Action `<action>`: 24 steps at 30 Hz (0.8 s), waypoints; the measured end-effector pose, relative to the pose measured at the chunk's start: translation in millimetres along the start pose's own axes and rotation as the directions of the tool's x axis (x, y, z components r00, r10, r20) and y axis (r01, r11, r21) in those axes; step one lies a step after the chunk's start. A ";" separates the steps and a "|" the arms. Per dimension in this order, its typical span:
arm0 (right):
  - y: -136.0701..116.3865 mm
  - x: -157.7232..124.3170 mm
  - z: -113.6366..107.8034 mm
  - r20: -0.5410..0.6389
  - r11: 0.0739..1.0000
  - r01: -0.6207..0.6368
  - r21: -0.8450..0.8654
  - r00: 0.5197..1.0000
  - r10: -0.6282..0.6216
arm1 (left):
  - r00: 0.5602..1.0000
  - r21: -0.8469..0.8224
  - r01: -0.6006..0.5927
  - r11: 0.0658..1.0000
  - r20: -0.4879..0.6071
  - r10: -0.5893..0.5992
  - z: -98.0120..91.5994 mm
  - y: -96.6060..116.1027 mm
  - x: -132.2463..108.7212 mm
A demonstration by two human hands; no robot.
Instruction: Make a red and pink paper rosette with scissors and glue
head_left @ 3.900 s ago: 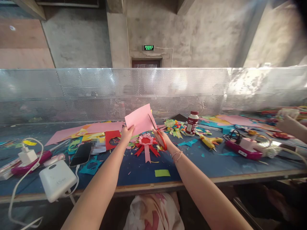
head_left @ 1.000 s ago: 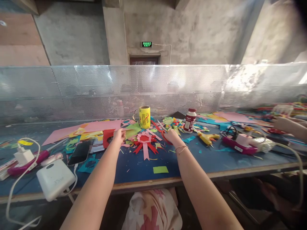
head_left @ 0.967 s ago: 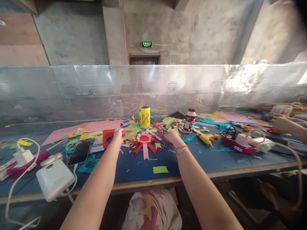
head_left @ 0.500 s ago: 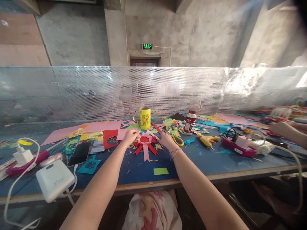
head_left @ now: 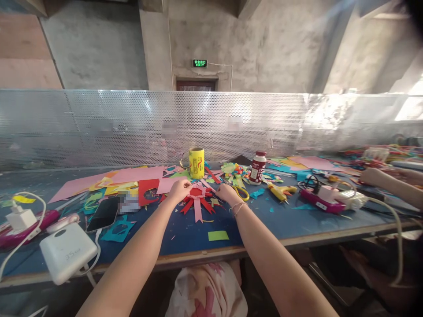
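Note:
A red and pink paper rosette (head_left: 197,198) with pointed strips lies on the blue table, between my two hands. My left hand (head_left: 181,189) is closed at its upper left edge, fingers pinched on the paper rim. At the rosette's right side is my right hand (head_left: 226,193), its fingers pressed together; what they hold, if anything, is too small to make out. Yellow-handled scissors (head_left: 241,192) lie just right of that hand. Behind the rosette stands a yellow tape roll (head_left: 196,163), with a red strip (head_left: 212,175) beside it.
A dark red bottle (head_left: 257,168), a yellow glue gun (head_left: 280,192) and a pink power strip (head_left: 322,202) are to the right. At left lie a phone (head_left: 103,213) and a white power bank (head_left: 68,253). Another person's hand (head_left: 372,177) is at far right.
The view has shifted slightly, moving the table's things a little left. My right hand has drawn back from the red strip, and its fingers are now closer together.

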State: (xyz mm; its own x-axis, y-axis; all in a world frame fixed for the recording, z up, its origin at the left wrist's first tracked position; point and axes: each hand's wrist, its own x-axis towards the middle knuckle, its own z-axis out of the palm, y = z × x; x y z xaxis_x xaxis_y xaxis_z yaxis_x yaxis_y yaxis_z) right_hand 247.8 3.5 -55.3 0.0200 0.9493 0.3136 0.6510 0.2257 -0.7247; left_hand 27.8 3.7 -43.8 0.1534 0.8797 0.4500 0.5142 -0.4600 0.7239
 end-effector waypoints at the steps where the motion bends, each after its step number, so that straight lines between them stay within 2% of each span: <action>1: -1.1 -1.4 -1.0 0.004 0.998 -0.020 -0.053 1.000 0.020 | 0.999 0.033 -0.036 0.999 -0.016 0.037 -0.1 1.4 -0.7; 5: -5.3 -3.4 -6.9 -0.023 0.947 -0.060 -0.315 0.998 0.055 | 0.996 0.147 -0.085 0.985 -0.004 0.087 2.5 2.7 -3.5; 7: -8.0 -1.4 -8.6 -0.073 0.950 -0.069 -0.304 0.996 0.049 | 0.996 0.173 -0.089 0.981 0.024 0.086 4.3 2.8 -4.0; 9: -11.9 1.6 -7.3 -0.114 0.980 -0.082 -0.180 0.992 0.062 | 0.995 0.123 -0.095 0.988 0.026 0.092 5.5 4.3 -3.3; 12: -20.5 3.8 0.6 -0.097 0.987 -0.026 0.160 0.994 0.042 | 0.999 -0.053 -0.037 0.998 -0.016 0.036 7.1 9.4 -1.1; 14: -27.5 1.5 7.4 -0.032 0.910 0.042 0.412 0.999 -0.032 | 0.999 -0.223 0.050 0.974 -0.004 -0.052 8.7 13.2 0.1; 16: -33.7 -3.5 12.8 0.060 0.806 0.074 0.587 0.989 -0.134 | 0.990 -0.421 0.140 0.896 0.050 -0.131 10.8 16.0 0.9; 19: -39.3 -11.1 16.5 0.176 0.736 0.054 0.674 0.957 -0.232 | 0.971 -0.636 0.221 0.740 0.069 -0.231 13.1 18.1 1.4; 24: -40.2 -13.1 16.9 0.276 0.754 0.019 0.657 0.925 -0.263 | 0.923 -0.784 0.223 0.580 -0.022 -0.385 9.1 20.6 2.4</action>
State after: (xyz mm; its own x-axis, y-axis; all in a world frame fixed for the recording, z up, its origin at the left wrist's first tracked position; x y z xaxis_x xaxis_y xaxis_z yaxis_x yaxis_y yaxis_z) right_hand 208.5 -14.3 -40.6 -0.3619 0.8786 0.3116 -0.0069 0.3317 -0.9433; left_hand 46.4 -2.6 -32.6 -0.0751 0.9860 0.1487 -0.3288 -0.1653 0.9298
